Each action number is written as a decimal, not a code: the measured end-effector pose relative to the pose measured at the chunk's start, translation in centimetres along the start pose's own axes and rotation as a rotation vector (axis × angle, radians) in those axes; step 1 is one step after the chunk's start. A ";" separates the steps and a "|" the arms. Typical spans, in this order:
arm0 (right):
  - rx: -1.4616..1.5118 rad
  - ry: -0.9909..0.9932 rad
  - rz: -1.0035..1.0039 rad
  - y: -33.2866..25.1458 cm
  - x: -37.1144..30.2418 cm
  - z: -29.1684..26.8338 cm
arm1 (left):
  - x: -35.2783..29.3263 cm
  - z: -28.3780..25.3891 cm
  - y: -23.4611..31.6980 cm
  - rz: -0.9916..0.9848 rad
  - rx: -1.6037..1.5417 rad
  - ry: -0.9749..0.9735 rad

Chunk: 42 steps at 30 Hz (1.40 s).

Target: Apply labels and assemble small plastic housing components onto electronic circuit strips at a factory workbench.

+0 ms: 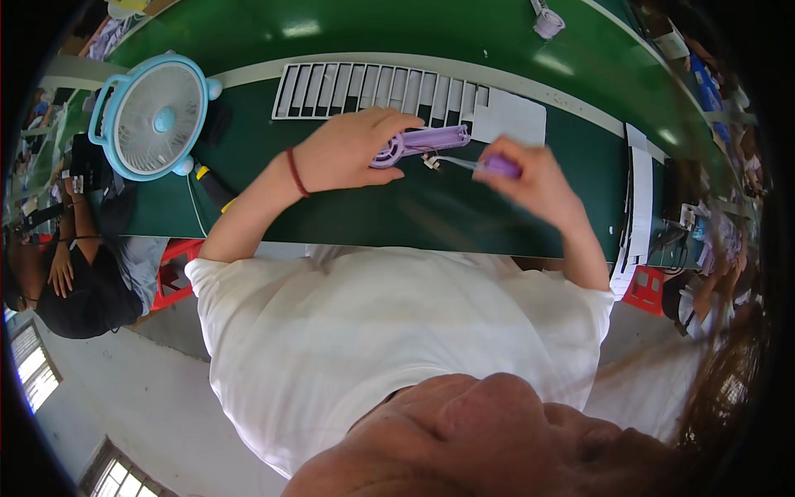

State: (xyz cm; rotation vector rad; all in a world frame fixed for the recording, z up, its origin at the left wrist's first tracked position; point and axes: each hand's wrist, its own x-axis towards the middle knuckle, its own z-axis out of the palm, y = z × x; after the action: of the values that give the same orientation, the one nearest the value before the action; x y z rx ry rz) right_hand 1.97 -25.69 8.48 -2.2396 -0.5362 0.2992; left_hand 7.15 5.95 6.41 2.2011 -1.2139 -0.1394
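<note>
My left hand (358,147) is closed round the ring end of a purple plastic casing (435,139), which looks like half of a handheld fan's shell. Its long open handle points right, away from the hand. Just below the casing, a small white part with thin wires (431,161) hangs close to its edge. My right hand (534,182), slightly blurred, grips a tool with a purple handle (502,166). The tool's thin pale shaft points left toward the wired part; I cannot tell whether its tip touches it.
A light blue fan (157,116) stands at the left, beside a yellow-and-black handle (215,189). Behind my hands lie a white slotted rack (356,87) and a white sheet (517,118). Cardboard strips (636,199) line the right edge. Another purple part (547,25) lies far back. People sit at both sides.
</note>
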 end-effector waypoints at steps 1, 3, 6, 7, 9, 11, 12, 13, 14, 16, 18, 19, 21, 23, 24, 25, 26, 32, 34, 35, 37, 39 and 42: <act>-0.005 -0.068 -0.140 -0.7 -1.0 0.8 | -0.1 1.4 0.0 -0.014 0.020 0.035; 0.059 -0.223 -0.264 -2.5 -2.1 2.3 | -0.1 4.1 0.1 0.010 -0.020 0.114; 0.285 -0.358 -0.098 -1.5 -1.5 2.4 | 0.1 7.0 0.0 0.061 0.056 0.122; 0.230 -0.316 -0.093 0.3 -1.0 2.3 | 0.1 7.1 0.3 0.099 0.101 0.152; 0.465 -0.333 0.320 1.6 0.1 1.1 | 0.1 7.8 -0.1 0.084 0.068 0.134; 0.301 -0.150 0.105 3.6 0.8 2.0 | 0.1 8.0 -0.2 0.095 0.047 0.133; 0.146 -0.082 0.003 4.2 1.1 2.5 | 0.1 8.0 -0.1 0.091 0.043 0.133; 0.147 -0.086 0.004 4.4 1.0 2.8 | 0.2 7.9 0.0 0.118 0.044 0.153; 0.060 -0.066 0.012 4.0 1.1 3.2 | 0.2 7.9 0.0 0.141 0.047 0.173; -0.056 0.009 -0.006 3.2 1.3 4.1 | 0.5 8.1 -0.2 0.208 0.130 0.167; -0.109 0.042 -0.054 3.2 1.7 4.4 | 0.6 8.2 -0.5 0.278 0.212 0.159; -0.164 0.079 -0.098 3.2 1.8 4.5 | 0.7 8.0 -0.7 0.323 0.217 0.137; -0.236 0.088 -0.173 3.3 2.2 4.2 | 0.8 7.9 -0.8 0.372 0.219 0.112; -0.311 0.099 -0.248 3.4 2.4 4.0 | 0.8 7.9 -0.8 0.353 0.161 0.128; -0.317 0.152 -0.300 3.6 2.3 4.2 | 0.9 7.9 -0.7 0.356 0.160 0.127; -0.322 0.206 -0.351 3.9 2.2 4.4 | 0.9 8.0 -0.7 0.349 0.168 0.131; -0.325 0.209 -0.348 4.0 2.0 4.7 | 0.9 8.0 -0.7 0.345 0.176 0.135; -0.334 0.314 -0.353 5.8 -0.1 7.1 | 1.2 8.0 -0.3 0.287 0.208 0.112; -0.379 0.364 -0.381 5.6 -0.3 7.6 | 1.3 8.1 -0.5 0.273 0.199 0.092; -0.422 0.412 -0.414 5.3 -0.4 7.9 | 1.3 8.1 -0.5 0.253 0.194 0.074; -0.445 0.430 -0.389 5.1 -0.8 7.8 | 1.4 7.9 -0.3 0.247 0.198 0.049; -0.400 0.352 -0.385 4.8 -1.2 7.0 | 1.7 6.7 0.0 0.242 0.208 0.025; -0.170 0.371 -0.277 5.9 -0.7 5.2 | 3.0 4.6 -1.0 0.290 -0.076 -0.118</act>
State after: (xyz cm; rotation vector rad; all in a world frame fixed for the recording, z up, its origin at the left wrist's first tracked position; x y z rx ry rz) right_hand 1.10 -26.14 0.65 -2.2714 -0.6771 -0.3090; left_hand 7.94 1.84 2.74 1.9508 -1.5526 -0.1949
